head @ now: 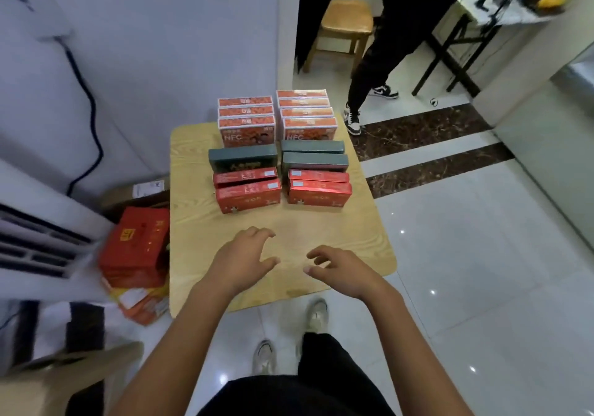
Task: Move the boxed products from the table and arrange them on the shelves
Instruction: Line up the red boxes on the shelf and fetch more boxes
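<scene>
The wearer's black clothing filled the bottom edge, and two bare forearms reached forward from it over the near part of the surface (321, 229) — a pale wood-grain top with rounded corners. The left hand (244, 258) hovered palm down with its fingers (262, 232) spread and loosely curved, holding nothing. The right hand (340, 271) hovered beside it, fingers likewise relaxed and empty. Neither hand touched a box.

All the boxed products stood on the far half of the surface in two columns. Nearest the hands were red boxes (247, 190), two on the left and two on the right, each with a small white label on top; their print was too blurred to read. Behind them stood dark green boxes (315, 156), one on the left and two on the right. At the far edge were orange-and-white boxes (247, 126) — three on the left, four on the right — the front ones marked "NFC" in white letters.

On the floor left of the surface lay a red carton (136, 248) with a yellow mark. Beyond the surface stood a wooden stool (345, 26) and another person's legs (363, 71) in black trousers and black-and-white sneakers.
</scene>
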